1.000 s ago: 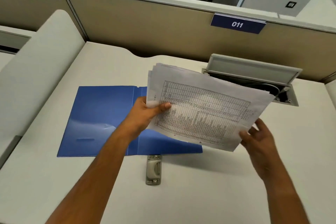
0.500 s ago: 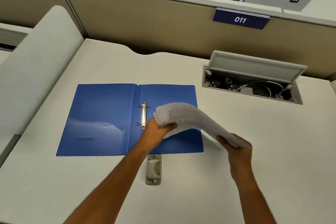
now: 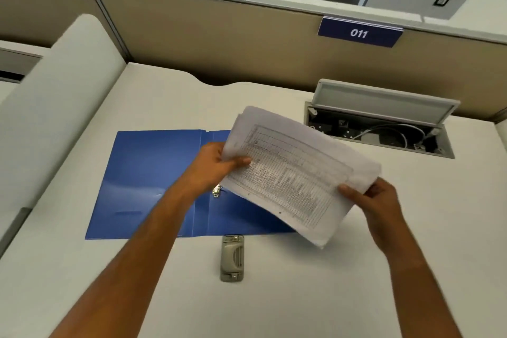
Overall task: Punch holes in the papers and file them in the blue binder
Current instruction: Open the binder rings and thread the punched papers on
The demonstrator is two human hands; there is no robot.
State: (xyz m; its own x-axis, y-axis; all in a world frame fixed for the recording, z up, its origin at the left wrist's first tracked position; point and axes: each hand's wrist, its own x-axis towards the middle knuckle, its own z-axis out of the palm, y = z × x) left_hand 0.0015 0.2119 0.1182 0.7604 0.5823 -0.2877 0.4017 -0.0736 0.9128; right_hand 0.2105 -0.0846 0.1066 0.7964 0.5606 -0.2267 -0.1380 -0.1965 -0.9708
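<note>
A stack of printed papers [image 3: 293, 173] with a table on the top sheet hangs tilted in the air over the desk. My left hand [image 3: 216, 164] grips its left edge, thumb on top. My right hand [image 3: 373, 200] grips its right edge. Small punched holes show along the stack's near edge. Beneath it the blue binder [image 3: 148, 181] lies open flat; the lower end of its metal ring clip [image 3: 217, 191] peeks out below my left hand, the rest hidden. A grey hole punch [image 3: 232, 257] sits on the desk just in front of the binder.
A desk cable box [image 3: 381, 129] with its lid raised, showing sockets and a cable, is recessed at the back right. Beige partition walls [image 3: 219, 44] with labels 010 and 011 close off the back. A white divider [image 3: 55, 96] rises on the left.
Half a second ago the stack was bent low over the binder's right half. Now both hands have lifted it and tilted it face up, covering most of the ring clip.
</note>
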